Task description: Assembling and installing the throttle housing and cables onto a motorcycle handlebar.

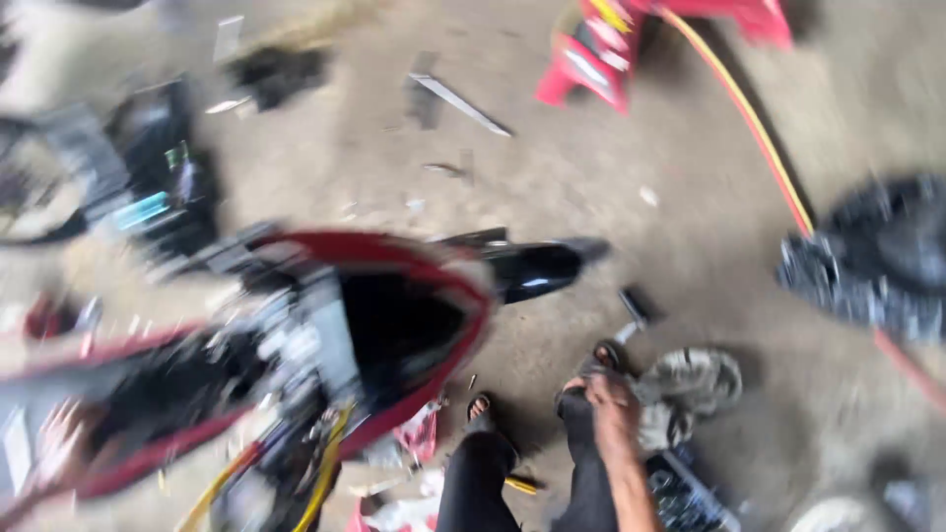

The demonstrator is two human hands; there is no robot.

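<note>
Right hand [613,399] hangs down beside a dirty rag [690,379].

Open floor ahead, clutter on every side

Bare concrete floor [611,187] lies free past the right hand [613,406]; the stripped scooter body [394,325] blocks the left, a tyre [877,256] and yellow hose [759,138] the right.

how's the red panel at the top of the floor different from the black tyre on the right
The red panel is bright red, flat and angular; the black tyre is dark, rounded and knobbly. The panel lies at the top edge of the view, the tyre at the right edge. A yellow hose runs from beside the panel down to the tyre. Both rest on the concrete floor, away from the right hand.
</note>
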